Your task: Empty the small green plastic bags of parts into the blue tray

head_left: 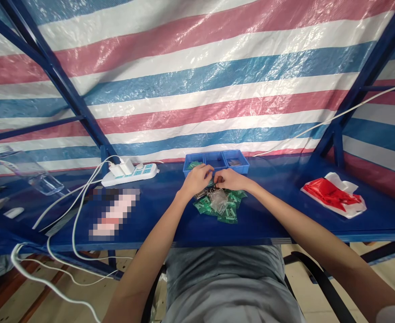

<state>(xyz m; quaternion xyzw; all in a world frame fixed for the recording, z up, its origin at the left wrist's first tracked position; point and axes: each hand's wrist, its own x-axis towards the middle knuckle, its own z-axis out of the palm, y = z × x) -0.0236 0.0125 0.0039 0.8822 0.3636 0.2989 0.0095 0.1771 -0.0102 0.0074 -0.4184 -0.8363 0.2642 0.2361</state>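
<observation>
A heap of small green packets (229,213) lies in front of me, with a clear plastic packet (218,200) and some dark packets on top. My left hand (198,178) is over the heap's left back side, its fingers curled inward and closed. Opposite it, my right hand (233,179) has thumb and fingers pinched together at the back of the heap. What either hand grips is too small and covered to make out. Just behind the hands stands a blue divided tray (241,168); its left section holds green packets, its right one small pale pieces.
On the left are a white power strip (130,176) with plugs and cables, a pixelated patch, and a clear plastic bottle (44,179) lying tilted. A red and white plastic bag (334,193) lies at right. Blue frame posts and striped sheeting (217,103) bound the table (271,220).
</observation>
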